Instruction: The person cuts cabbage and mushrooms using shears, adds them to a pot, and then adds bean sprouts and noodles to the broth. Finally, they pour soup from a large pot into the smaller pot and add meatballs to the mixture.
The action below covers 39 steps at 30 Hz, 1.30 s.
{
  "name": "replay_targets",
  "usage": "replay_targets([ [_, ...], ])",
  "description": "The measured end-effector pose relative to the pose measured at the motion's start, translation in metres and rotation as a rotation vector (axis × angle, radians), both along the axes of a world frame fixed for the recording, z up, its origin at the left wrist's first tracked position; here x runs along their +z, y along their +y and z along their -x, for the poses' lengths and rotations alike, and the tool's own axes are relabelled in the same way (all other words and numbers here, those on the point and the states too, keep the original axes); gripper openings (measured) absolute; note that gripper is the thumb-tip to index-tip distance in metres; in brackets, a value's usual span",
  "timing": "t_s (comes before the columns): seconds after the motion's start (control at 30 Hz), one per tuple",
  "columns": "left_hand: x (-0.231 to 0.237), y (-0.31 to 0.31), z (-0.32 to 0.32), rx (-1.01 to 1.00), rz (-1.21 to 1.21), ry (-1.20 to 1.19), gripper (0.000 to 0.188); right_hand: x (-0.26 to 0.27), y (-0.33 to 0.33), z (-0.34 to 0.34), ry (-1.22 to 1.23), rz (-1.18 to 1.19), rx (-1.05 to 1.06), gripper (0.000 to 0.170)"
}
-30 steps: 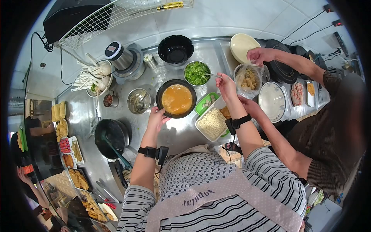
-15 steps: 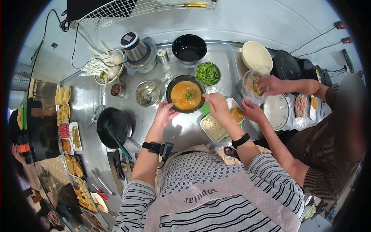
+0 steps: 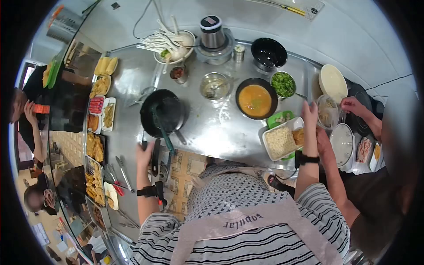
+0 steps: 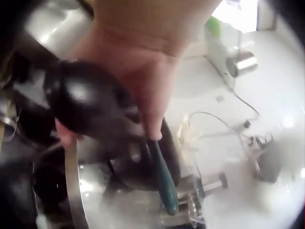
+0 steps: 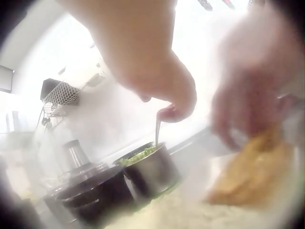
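Note:
In the head view my left hand (image 3: 144, 157) is over black pan handles at the counter's front edge, with one handle (image 3: 155, 158) just to its right. Behind that handle, in the blurred left wrist view, thumb and fingers are spread; I cannot tell whether they grip one. The black wok (image 3: 161, 114) holds a turner with a teal handle (image 4: 167, 191). My right hand (image 3: 310, 114) pinches the thin metal handle of a spoon (image 5: 157, 131), whose other end is in the metal bowl of chopped greens (image 3: 282, 85). Left of that sits a black bowl of orange soup (image 3: 255, 100), bits of green on top.
Close by on the right, another person's hands (image 3: 353, 107) work near a clear bag (image 3: 327, 112). A container of noodles (image 3: 280, 143) and a green tray (image 3: 279, 119) lie near my right arm. Behind stand a chopper (image 3: 213, 37) and an empty black bowl (image 3: 268, 54). Fried foods (image 3: 93, 176) line the left.
My left hand has left the soup bowl and moved left to the pan handles. My right hand went from the greens to the soup and back. Green bits now float on the soup.

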<state>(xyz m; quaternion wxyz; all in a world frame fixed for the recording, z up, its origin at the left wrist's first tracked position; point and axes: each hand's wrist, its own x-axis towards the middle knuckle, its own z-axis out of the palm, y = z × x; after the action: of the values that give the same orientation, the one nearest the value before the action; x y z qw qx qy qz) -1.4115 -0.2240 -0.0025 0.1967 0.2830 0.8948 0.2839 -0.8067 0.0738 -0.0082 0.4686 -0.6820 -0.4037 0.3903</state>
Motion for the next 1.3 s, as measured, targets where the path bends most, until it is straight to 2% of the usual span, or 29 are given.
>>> replay_targets([
  [0.03, -0.013, -0.01, 0.013, 0.018, -0.006, -0.342, 0.05, 0.006, -0.018, 0.0, 0.036, -0.032, -0.007, 0.05],
  [0.1, 0.025, -0.002, -0.012, 0.189, 0.07, -1.16, 0.035, 0.021, -0.058, 0.0, 0.093, -0.101, -0.044, 0.046],
  [0.17, 0.017, -0.001, -0.019, -0.099, -0.127, -1.23, 0.021, 0.023, -0.102, 0.012, 0.053, -0.176, 0.052, 0.039],
  [0.2, 0.024, -0.001, -0.026, -0.157, -0.104, -1.17, 0.017, 0.026, -0.129, 0.021, 0.024, -0.213, 0.079, 0.035],
  [0.23, 0.039, -0.001, -0.033, -0.221, -0.084, -1.113, 0.014, 0.046, -0.156, 0.036, -0.06, -0.144, 0.089, 0.028],
  [0.3, 0.061, -0.013, -0.035, -0.274, -0.007, -1.046, 0.013, 0.064, -0.212, 0.061, 0.014, -0.034, 0.032, 0.024],
  [0.33, 0.08, -0.019, -0.04, -0.325, 0.015, -1.088, 0.013, 0.057, -0.242, 0.066, 0.044, -0.028, 0.026, 0.023],
  [0.37, 0.102, -0.025, -0.047, -0.367, 0.045, -1.127, 0.014, 0.075, -0.272, 0.082, 0.121, 0.013, 0.001, 0.022],
  [0.4, 0.123, -0.028, -0.056, -0.435, 0.098, -1.15, 0.015, 0.083, -0.302, 0.091, 0.091, 0.037, -0.007, 0.021],
  [0.5, 0.183, -0.031, -0.087, -0.693, 0.3, -1.235, 0.018, 0.081, -0.39, 0.096, 0.159, 0.077, -0.008, 0.023],
  [0.57, 0.211, -0.035, -0.117, -0.908, 0.473, -1.256, 0.019, 0.083, -0.448, 0.086, 0.086, 0.21, -0.066, 0.023],
  [0.6, 0.223, -0.04, -0.139, -0.987, 0.549, -1.239, 0.019, 0.081, -0.477, 0.076, 0.084, 0.196, -0.081, 0.024],
  [0.67, 0.242, -0.057, -0.19, -1.147, 0.71, -1.222, 0.02, 0.08, -0.539, 0.057, 0.112, 0.176, -0.214, 0.025],
  [0.7, 0.245, -0.05, -0.216, -1.194, 0.806, -1.248, 0.02, 0.082, -0.554, 0.049, 0.142, 0.171, -0.254, 0.025],
  [0.83, 0.251, -0.096, -0.344, -1.433, 1.09, -1.197, 0.018, 0.066, -0.68, -0.001, 0.151, 0.198, -0.538, 0.025],
  [0.97, 0.242, -0.149, -0.484, -1.459, 1.292, -1.109, 0.019, 0.031, -0.794, -0.052, 0.286, 0.125, -0.821, 0.027],
  [1.03, 0.228, -0.181, -0.548, -1.474, 1.384, -1.178, 0.02, 0.008, -0.847, -0.092, 0.27, 0.166, -0.899, 0.027],
  [1.17, 0.227, -0.243, -0.66, -1.386, 1.379, -1.258, 0.02, -0.025, -0.899, -0.184, 0.239, 0.22, -0.965, 0.028],
  [1.3, 0.226, -0.27, -0.752, -1.41, 1.398, -1.257, 0.021, -0.006, -0.904, -0.311, 0.299, 0.125, -0.91, 0.028],
])
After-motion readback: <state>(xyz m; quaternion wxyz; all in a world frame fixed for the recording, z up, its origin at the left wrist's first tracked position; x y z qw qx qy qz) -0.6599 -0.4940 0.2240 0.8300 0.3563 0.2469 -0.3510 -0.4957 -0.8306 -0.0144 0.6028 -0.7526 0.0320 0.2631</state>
